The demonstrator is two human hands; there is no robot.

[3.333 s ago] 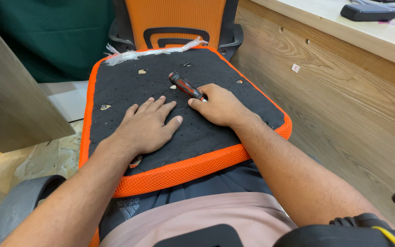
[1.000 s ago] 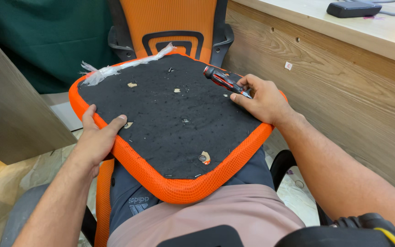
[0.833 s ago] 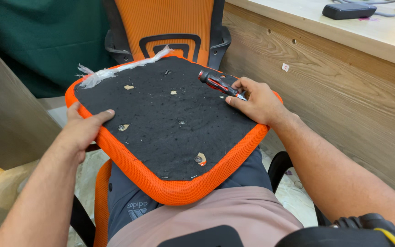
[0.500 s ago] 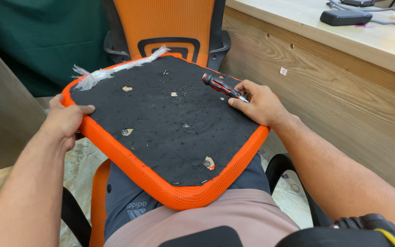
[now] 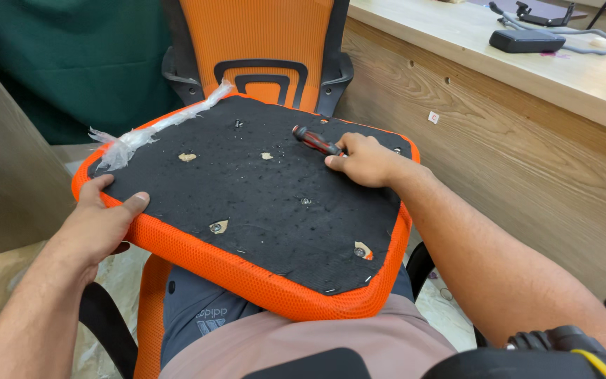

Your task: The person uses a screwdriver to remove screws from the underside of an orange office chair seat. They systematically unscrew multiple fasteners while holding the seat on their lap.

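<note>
The left hand has its grip clamped on the seat edge. The right hand has its grip closed around a screwdriver, lying on the seat.

Upturned orange-mesh seat cushion with black fabric underside rests across person's lap. On black fabric: red-and-black-handled screwdriver near far right edge, strip of crumpled clear plastic wrap along far left edge, metal screws in torn holes.

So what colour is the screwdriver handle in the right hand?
Red and black, seen in the head view: screwdriver, right hand.
</note>
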